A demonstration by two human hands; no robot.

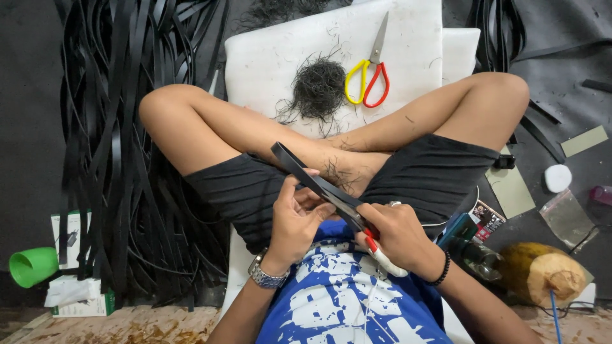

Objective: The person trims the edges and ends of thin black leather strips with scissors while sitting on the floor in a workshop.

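The left hand [299,220] pinches a black strip [312,178] above the lap. The right hand [398,236] is closed on a red-and-white scissors handle [381,255], cutting the strip. Beyond the strip, trimmings [317,89] and yellow-red scissors [370,70] lie on the white foam pad [268,57].

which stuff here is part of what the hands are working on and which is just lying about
In use: flat black rubber strip in left hand; red-and-white-handled cutter in right hand.

Lying about: yellow-and-red scissors, green plastic cup, coconut with blue straw.
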